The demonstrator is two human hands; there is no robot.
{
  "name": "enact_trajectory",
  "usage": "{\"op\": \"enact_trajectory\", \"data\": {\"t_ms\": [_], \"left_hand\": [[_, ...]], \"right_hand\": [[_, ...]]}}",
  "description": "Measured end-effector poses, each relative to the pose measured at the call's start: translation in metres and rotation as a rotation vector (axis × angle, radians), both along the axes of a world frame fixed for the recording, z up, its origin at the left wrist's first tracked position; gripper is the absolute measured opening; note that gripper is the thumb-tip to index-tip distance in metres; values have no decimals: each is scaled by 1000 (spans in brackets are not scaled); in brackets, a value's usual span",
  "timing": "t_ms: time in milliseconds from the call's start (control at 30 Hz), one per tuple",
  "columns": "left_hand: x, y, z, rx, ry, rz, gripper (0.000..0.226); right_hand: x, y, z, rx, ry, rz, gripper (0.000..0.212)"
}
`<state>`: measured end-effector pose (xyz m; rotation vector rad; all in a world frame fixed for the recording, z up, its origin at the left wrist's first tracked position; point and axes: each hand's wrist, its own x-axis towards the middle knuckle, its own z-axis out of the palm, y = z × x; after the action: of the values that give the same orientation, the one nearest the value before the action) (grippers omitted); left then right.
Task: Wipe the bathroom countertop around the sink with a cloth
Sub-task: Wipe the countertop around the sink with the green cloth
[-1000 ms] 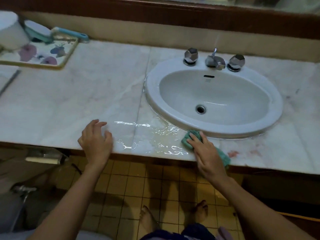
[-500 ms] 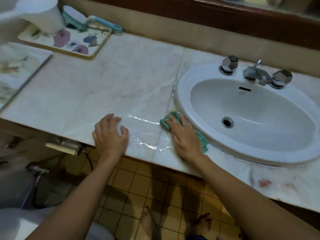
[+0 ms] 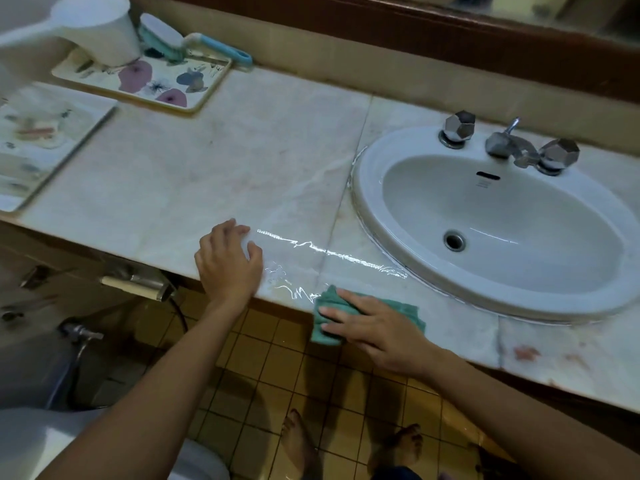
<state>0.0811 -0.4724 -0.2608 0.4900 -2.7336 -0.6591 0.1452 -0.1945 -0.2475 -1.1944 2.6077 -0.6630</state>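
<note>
A pale marble countertop (image 3: 214, 174) holds a white oval sink (image 3: 498, 299) at the right. My right hand (image 3: 374, 330) presses flat on a green cloth (image 3: 325, 306) at the counter's front edge, just left of the sink; part of the cloth hangs over the edge. Flat on the counter a little to the left rests my left hand (image 3: 227, 263), fingers spread, holding nothing. A shiny wet streak (image 3: 329, 252) runs across the marble between my hands and the sink rim.
A chrome faucet (image 3: 505, 145) with two faceted knobs stands behind the basin. At the back left a floral tray (image 3: 166, 88) carries a white dipper (image 3: 104, 32) and a teal brush (image 3: 166, 36). Another flat tray (image 3: 38, 140) lies at the far left. Below are yellow floor tiles (image 3: 263, 368).
My right hand has slid the cloth from beside the sink's left rim back toward the counter's front edge. The left hand has stayed planted. The camera view shifted left.
</note>
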Motion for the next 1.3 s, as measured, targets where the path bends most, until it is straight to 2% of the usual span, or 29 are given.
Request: {"op": "enact_trajectory", "data": {"t_ms": [133,233,367,533,700,800,900,1067,1167,1300], "left_hand": [[-8,-17,5,-20,-57,-113,31],[-20,-46,7,-24,-1,-96,27],[-28,-60,1,-53,-60,-37,35],[-29,-59,-5,-54,-39,-34,35],[-32,-61,-9,-26,37,-6,39],[-33,-62,-7,-14,37,-2,41],[-33,-63,-4,7,10,-7,39],[-32,-64,-5,20,-11,-18,34],[-32,-63,-5,30,-3,-16,34],[-30,-62,-1,26,-21,-16,36]], "right_hand": [[0,30,6,12,-45,-100,49],[-18,20,6,50,4,-209,48],[-59,-20,9,126,41,-445,53],[-123,-79,0,247,87,-594,55],[-188,-140,-1,327,81,-581,56],[-172,-178,-1,336,81,-454,55],[-121,-193,-2,327,91,-385,55],[-46,-144,-4,325,146,-306,56],[-31,-90,-3,350,159,-375,57],[-25,-50,3,334,71,-595,57]]}}
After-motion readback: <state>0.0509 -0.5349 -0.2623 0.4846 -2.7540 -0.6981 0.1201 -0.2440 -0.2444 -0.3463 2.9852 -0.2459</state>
